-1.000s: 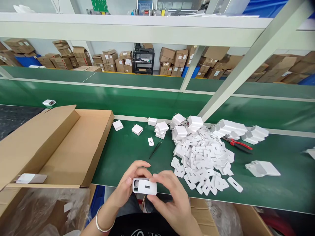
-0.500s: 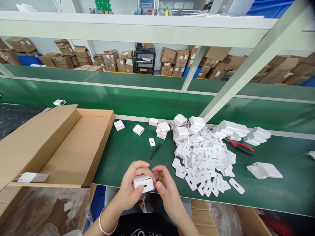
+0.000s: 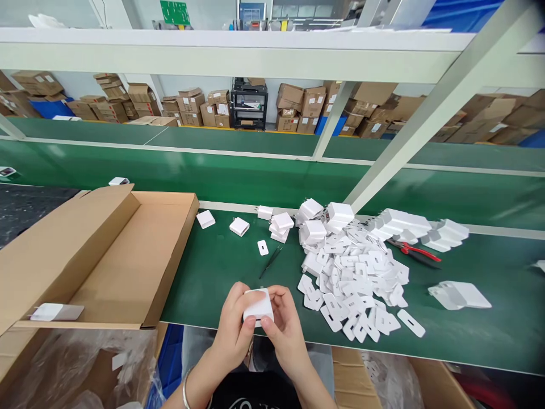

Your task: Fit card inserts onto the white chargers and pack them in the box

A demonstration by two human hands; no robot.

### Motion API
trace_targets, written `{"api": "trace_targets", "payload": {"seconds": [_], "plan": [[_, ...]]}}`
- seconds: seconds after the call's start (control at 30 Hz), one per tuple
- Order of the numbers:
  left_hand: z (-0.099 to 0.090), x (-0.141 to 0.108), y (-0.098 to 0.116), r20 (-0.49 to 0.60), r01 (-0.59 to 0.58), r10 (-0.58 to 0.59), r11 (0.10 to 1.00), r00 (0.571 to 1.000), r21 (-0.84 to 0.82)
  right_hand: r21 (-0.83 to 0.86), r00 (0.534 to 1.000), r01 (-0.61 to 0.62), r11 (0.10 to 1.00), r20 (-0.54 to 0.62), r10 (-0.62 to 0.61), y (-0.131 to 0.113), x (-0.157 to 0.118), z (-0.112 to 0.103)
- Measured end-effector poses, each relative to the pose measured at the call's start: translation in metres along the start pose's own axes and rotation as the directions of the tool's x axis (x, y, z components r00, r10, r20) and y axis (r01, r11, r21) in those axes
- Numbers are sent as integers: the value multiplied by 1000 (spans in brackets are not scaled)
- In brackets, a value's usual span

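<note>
A white charger housing is gripped between both hands above the table's front edge. My left hand is closed round its left side, thumb at the lower edge. My right hand is closed on its right side, with the thumb at the near corner. Just beyond the hands lie black tweezers and a loose white cover plate with a slot. To the right spreads a heap of white cover plates, with several charger housings at its back.
An open cardboard box stands on the left, with one white charger on its near edge. Red-handled pliers lie right of the heap. A slanted white post rises behind it. More chargers lie at right.
The charger housing has turned, so its slotted end no longer faces me and a plain side shows. My right hand has closed onto it. Both hands moved slightly right.
</note>
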State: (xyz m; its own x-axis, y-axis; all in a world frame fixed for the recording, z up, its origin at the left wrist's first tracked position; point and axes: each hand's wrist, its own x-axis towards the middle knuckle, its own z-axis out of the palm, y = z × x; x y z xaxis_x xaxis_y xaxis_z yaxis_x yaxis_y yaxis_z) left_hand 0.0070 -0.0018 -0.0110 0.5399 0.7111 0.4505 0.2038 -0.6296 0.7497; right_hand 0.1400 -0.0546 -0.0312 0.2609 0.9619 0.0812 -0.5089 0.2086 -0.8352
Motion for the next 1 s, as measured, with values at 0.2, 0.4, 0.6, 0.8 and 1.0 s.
{"api": "trace_targets", "payload": {"seconds": [0.2,0.4,0.6,0.8,1.0], "plan": [[8,-6,-2,26,33,-32,999,999,-43,-65,998,57,996,4,-57,8,0,-8],[11,-12,-4,69,198,-191,974,979,-109,-137,993,78,988,-82,-89,19,-1,-10],[8,-12,-10,22,302,-302,945,953,-126,-114,1000,-4,993,7,5,26,3,-12],[-1,-3,-4,148,561,-666,463,731,-686,-126,996,-16,992,82,27,28,3,-18],[4,-5,7,358,537,-607,137,710,-832,-367,982,116,923,181,-52,26,-1,-16]]}}
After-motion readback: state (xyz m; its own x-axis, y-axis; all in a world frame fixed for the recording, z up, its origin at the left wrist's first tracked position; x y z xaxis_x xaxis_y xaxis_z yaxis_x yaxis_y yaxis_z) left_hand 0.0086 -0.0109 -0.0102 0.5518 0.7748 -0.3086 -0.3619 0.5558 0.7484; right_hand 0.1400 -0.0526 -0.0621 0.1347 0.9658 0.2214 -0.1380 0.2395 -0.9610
